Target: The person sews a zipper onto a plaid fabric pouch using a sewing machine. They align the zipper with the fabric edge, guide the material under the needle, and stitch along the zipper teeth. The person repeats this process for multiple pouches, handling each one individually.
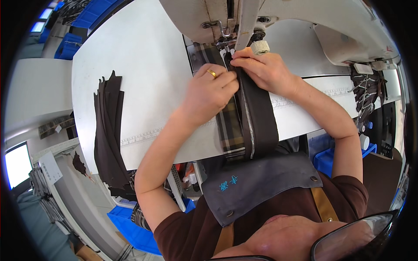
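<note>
A long dark brown fabric strip (263,122) with a metal zipper (247,122) lies over olive plaid fabric (228,135), running toward me from the presser foot (227,50) of a white sewing machine (318,19). My left hand (208,91), wearing a gold ring, is curled closed on the left side of this work just below the foot; its fingertips are partly hidden. My right hand (272,76) pinches the strip's edge right beside the foot and needle, its fingers close together, under a ribbed knob (260,47).
Several dark brown pieces (109,130) are piled at the left of the white table (152,69). Dark pieces with pale cords (363,91) hang at the right end. Blue bins (327,161) sit below the table and at the far upper left (69,45). A printed ruler (148,135) crosses the tabletop.
</note>
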Available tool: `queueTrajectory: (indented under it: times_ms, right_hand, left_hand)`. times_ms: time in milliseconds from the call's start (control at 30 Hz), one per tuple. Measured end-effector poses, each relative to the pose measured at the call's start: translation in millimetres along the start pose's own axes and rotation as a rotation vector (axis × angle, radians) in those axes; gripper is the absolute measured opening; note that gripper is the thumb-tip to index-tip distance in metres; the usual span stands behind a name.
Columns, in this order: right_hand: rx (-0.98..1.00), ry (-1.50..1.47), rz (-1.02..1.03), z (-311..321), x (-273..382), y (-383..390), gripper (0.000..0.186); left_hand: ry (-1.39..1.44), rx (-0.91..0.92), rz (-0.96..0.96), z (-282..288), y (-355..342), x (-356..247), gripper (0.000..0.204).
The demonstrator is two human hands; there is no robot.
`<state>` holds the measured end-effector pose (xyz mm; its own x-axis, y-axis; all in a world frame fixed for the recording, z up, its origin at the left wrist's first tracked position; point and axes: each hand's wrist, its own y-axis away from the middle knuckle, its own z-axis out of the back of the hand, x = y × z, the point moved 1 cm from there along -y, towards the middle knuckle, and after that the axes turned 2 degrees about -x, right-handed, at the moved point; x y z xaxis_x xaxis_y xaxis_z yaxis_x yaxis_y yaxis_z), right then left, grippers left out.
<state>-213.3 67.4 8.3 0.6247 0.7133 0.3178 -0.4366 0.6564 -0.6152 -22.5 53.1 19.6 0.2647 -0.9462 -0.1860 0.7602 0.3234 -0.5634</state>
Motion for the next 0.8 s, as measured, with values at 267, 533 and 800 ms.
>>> queueTrajectory:
  times_ms: [267,533,800]
  right_hand:
    - [0.038,0.094,0.080,-2.9,1.8,-2.3,0.023]
    - [0.015,0.114,0.127,-8.8,1.5,0.3,0.023]
    - [0.006,0.148,0.064,-14.8,1.7,0.3,0.023]
  left_hand:
    - [0.820,0.164,0.378,6.8,11.9,12.6,0.016]
    - [-0.233,0.085,0.315,2.8,17.4,18.1,0.032]
    - [-0.209,0.070,0.342,8.1,13.4,25.3,0.024]
